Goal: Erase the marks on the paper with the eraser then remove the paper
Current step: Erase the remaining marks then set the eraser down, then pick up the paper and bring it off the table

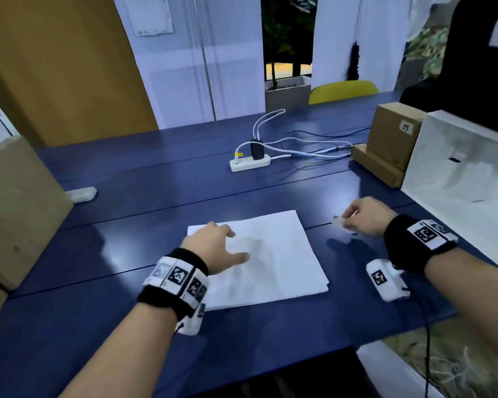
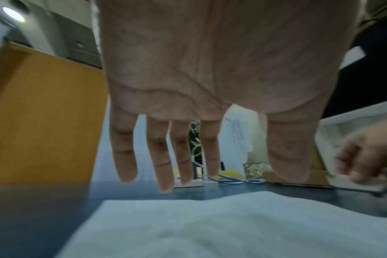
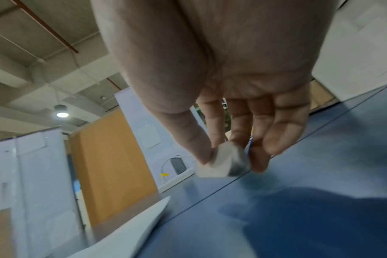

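Note:
A stack of white paper [image 1: 273, 254] lies on the blue table [image 1: 127, 239] in front of me; its marks are too faint to make out. My left hand [image 1: 213, 248] hovers over the paper's left part with straight, spread fingers [image 2: 166, 157], just above the sheet [image 2: 188, 227]. To the right of the paper, my right hand [image 1: 357, 216] pinches a small white eraser [image 1: 338, 221] between thumb and fingertips. The eraser [image 3: 221, 161] has a grey, smudged end and hangs just above the table, beyond the paper's corner [image 3: 144, 223].
A white power strip [image 1: 249, 163] with cables lies at the back middle. Cardboard boxes [image 1: 391, 139] and a white box [image 1: 466, 173] stand on the right, a large cardboard box [image 1: 15, 208] on the left. A small clear case [image 1: 81, 193] lies beside it.

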### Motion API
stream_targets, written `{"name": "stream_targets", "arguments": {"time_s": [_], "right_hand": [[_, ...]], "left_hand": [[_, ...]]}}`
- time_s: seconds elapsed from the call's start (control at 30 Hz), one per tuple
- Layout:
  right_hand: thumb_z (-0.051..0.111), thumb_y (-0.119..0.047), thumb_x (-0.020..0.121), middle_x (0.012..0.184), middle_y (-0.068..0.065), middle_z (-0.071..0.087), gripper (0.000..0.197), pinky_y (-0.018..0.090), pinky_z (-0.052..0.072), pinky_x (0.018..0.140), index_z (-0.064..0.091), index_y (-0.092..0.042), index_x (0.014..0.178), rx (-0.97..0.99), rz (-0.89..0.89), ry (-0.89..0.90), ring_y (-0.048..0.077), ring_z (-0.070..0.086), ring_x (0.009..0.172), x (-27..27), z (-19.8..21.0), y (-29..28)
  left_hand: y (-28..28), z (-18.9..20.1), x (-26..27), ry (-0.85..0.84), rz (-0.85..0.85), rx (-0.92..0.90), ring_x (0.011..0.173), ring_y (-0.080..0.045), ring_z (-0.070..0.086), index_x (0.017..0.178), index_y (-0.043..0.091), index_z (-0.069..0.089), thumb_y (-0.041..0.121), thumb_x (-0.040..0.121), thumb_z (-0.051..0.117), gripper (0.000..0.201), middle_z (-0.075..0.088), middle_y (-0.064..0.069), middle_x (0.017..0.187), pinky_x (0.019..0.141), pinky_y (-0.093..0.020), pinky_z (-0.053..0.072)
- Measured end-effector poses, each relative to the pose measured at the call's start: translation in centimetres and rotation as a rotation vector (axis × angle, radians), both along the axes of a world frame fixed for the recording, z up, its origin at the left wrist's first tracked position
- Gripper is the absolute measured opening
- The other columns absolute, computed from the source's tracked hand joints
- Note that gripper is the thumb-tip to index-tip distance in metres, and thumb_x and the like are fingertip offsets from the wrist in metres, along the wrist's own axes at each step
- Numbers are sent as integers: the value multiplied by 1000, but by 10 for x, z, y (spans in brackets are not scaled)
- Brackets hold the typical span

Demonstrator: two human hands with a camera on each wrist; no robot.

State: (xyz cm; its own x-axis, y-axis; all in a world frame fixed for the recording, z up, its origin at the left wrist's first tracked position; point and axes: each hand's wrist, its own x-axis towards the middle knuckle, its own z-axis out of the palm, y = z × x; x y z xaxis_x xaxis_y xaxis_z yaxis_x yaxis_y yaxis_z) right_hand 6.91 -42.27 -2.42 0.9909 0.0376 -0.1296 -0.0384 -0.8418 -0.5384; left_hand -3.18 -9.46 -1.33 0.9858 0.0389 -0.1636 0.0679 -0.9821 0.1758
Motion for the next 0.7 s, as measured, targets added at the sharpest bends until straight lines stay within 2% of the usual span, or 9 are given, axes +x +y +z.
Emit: {"name": "stream_targets", "arguments": {"time_s": [0.07, 0.17, 0.3, 0.37, 0.43, 0.5, 0.57, 0.63, 0.7], "right_hand": [[75, -13, 81, 74, 9, 71, 10, 27, 47, 63, 74, -3, 83, -59, -53, 36, 26, 64, 74, 5, -1, -6], [73, -11, 82, 77, 21, 75, 15, 32, 54, 61, 74, 4, 81, -160, -68, 99, 31, 66, 62, 5, -4, -5], [63, -24, 86, 76, 13, 62, 24, 29, 47, 67, 60, -7, 70, -348, -54, 34, 31, 61, 77, -7, 7, 10], [61, -25, 90, 66, 9, 53, 30, 28, 43, 67, 53, -9, 66, -321, 1, 34, 31, 57, 77, -11, 8, 26], [66, -27, 89, 65, 10, 56, 30, 28, 44, 60, 54, -6, 70, -167, 23, 144, 30, 55, 67, -17, 7, 48], [68, -24, 86, 72, 12, 61, 26, 29, 48, 58, 56, -4, 77, -77, 37, 183, 28, 57, 63, -23, 6, 71], [64, -27, 88, 85, 11, 63, 23, 29, 48, 63, 59, -5, 82, -153, 54, 167, 28, 58, 72, -27, 6, 90], [60, -33, 91, 111, 13, 66, 31, 29, 49, 75, 64, -5, 106, -259, 68, 156, 30, 62, 94, -32, 6, 109], [59, -37, 92, 132, 12, 61, 47, 31, 49, 91, 58, -6, 128, -272, 53, 166, 31, 60, 116, -34, 6, 121]], "left_hand": [[26, 3, -2, -14, 95, -26, 116, -17, 53, 126, 32, 52, 77, 69, 56, 73, 52, 4, 126, 99, -41, 44], [53, 4, -7, 14, 239, -31, 112, -17, 56, 126, 27, 55, 71, 74, 58, 68, 57, 3, 123, 96, -35, 46], [68, -3, -14, 128, 333, 2, 114, -21, 58, 124, 14, 56, 54, 87, 60, 55, 62, -2, 125, 88, -28, 44], [67, -8, -15, 153, 360, -1, 111, -23, 59, 125, 11, 55, 51, 88, 58, 55, 63, -4, 121, 87, -30, 45], [62, -8, -14, 147, 385, -10, 96, -23, 60, 121, 9, 57, 52, 87, 59, 54, 63, -3, 104, 77, -29, 46], [52, -6, -10, 136, 396, -9, 91, -24, 59, 115, 9, 56, 55, 84, 61, 55, 62, -4, 100, 72, -28, 45], [41, -7, -3, 138, 390, 2, 93, -25, 61, 106, 14, 55, 57, 80, 65, 52, 64, -5, 106, 73, -29, 46], [30, -11, -2, 132, 379, 20, 83, -25, 60, 90, 15, 55, 55, 74, 70, 45, 63, -3, 95, 69, -29, 47], [21, -14, -3, 94, 356, 44, 67, -20, 56, 73, 15, 54, 43, 75, 69, 32, 57, 1, 74, 57, -24, 44]]}}
